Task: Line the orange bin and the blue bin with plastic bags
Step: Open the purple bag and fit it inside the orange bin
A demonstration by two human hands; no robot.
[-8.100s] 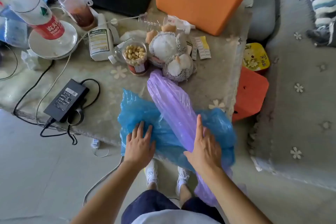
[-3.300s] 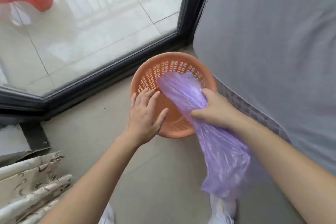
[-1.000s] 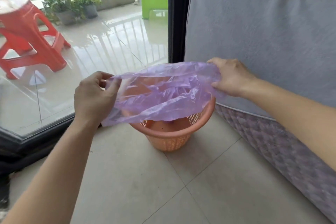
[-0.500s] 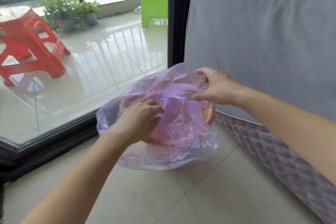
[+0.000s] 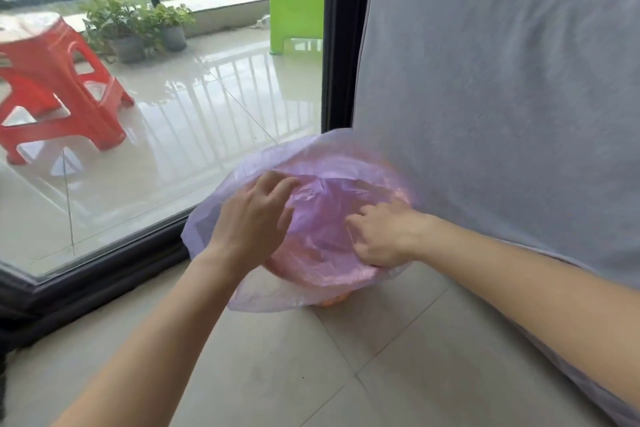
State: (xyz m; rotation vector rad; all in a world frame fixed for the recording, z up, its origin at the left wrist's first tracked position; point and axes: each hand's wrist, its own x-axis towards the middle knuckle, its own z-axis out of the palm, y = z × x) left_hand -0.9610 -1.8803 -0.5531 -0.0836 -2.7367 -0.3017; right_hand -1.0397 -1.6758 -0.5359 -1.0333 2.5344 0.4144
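A thin purple plastic bag point(image 5: 322, 184) is spread over the round orange bin, whose orange shows through the film and at a small bare bit by the floor point(image 5: 334, 302). The bag's mouth hangs over the rim on the left and near side. My left hand point(image 5: 252, 222) rests on the bag at the bin's left, fingers spread and pressing into the opening. My right hand point(image 5: 384, 236) presses the film at the right side, fingers curled into it. The blue bin and blue bag are out of view.
A grey mattress point(image 5: 502, 97) leans right behind the bin. A glass door with a black frame point(image 5: 341, 38) stands to the left. Beyond the glass are a red stool point(image 5: 59, 87), a green stool point(image 5: 296, 10) and potted plants point(image 5: 138, 31). Pale floor tiles point(image 5: 294, 367) lie near me.
The bag went from stretched above the bin to draped over it. My right hand came down from the far rim to the right side; both hands now press the film inward.
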